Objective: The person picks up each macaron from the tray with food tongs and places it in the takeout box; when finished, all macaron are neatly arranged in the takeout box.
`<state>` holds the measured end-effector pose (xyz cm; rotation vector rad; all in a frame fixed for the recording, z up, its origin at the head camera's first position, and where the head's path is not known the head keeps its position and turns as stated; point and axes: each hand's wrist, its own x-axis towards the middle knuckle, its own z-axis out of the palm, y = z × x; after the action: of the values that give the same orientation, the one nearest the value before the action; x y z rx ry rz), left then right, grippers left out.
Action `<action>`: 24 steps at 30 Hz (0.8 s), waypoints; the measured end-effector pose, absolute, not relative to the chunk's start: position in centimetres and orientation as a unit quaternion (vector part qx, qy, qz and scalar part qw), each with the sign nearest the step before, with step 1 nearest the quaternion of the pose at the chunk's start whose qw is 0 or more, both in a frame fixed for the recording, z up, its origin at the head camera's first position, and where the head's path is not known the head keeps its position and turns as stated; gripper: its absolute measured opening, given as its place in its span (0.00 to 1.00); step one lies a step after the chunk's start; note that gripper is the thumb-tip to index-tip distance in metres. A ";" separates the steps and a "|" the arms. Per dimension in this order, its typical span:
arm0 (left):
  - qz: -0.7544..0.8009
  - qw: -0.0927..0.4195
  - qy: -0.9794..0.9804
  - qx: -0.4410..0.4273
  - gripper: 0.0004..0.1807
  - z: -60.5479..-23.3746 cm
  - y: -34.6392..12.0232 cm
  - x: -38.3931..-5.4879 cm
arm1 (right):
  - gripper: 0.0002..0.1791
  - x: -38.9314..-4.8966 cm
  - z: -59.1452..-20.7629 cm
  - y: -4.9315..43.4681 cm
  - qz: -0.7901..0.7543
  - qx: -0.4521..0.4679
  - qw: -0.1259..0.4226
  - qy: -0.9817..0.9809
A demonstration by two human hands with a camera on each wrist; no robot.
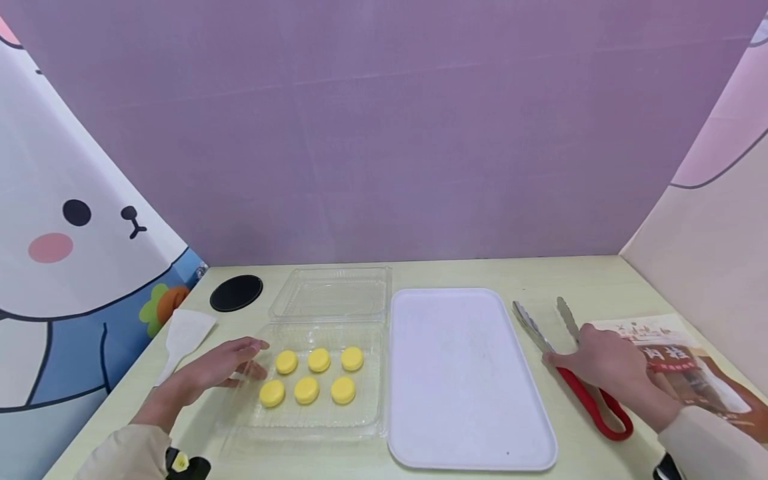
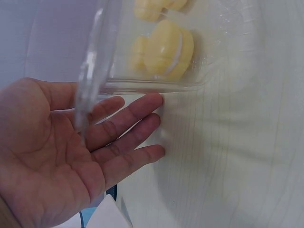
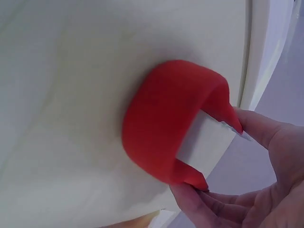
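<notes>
My left hand (image 1: 219, 367) is at the left edge of a clear plastic clamshell box (image 1: 372, 413), fingers loosely extended. In the left wrist view, the box rim (image 2: 90, 71) crosses in front of the palm; firm contact cannot be told. Inside the open box sit several yellow macarons (image 1: 307, 390) in two rows, with white filling visible from the side. My right hand (image 1: 612, 367) grips metal tongs with a red handle (image 3: 166, 114), thumb on one arm and fingers on the other. The tong arms are spread, tips pointing away from me.
A white tray (image 1: 462, 380) lies between the box and the tongs. A printed food packet (image 1: 678, 353) rests at the right, partly behind my right hand. To the left are a white spatula (image 1: 187, 331) and a black disc (image 1: 237, 293). A purple wall stands behind.
</notes>
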<state>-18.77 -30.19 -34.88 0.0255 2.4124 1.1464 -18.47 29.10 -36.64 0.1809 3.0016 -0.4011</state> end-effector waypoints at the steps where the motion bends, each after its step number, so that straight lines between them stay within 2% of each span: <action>1: 0.417 0.233 0.878 0.009 0.27 -34.9 -30.2 -18.8 | 0.42 -18.5 -36.6 29.1 -0.128 0.060 0.057 0.988; 4: 0.417 0.233 0.879 0.009 0.27 -34.9 -30.2 -18.8 | 0.45 -18.7 -36.4 29.1 -0.114 0.061 0.067 0.989; 11: 0.418 0.234 0.878 0.011 0.28 -34.8 -30.2 -18.8 | 0.57 -18.9 -35.5 28.8 -0.087 0.038 0.087 0.992; 15: 0.418 0.232 0.878 0.012 0.27 -34.8 -30.1 -18.8 | 0.59 -19.3 -33.9 28.4 -0.083 0.036 0.082 0.993; 20: 0.419 0.232 0.878 0.012 0.27 -34.8 -30.2 -18.8 | 0.55 -19.9 -31.8 27.4 -0.092 0.024 0.060 0.994; 24: 0.417 0.231 0.879 0.011 0.27 -34.9 -30.2 -18.8 | 0.46 -20.5 -30.9 25.8 -0.107 0.002 0.036 0.994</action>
<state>-18.84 -30.20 -34.88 0.0298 2.4157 1.1478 -20.46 25.81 -30.89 0.0048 3.0522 -0.3276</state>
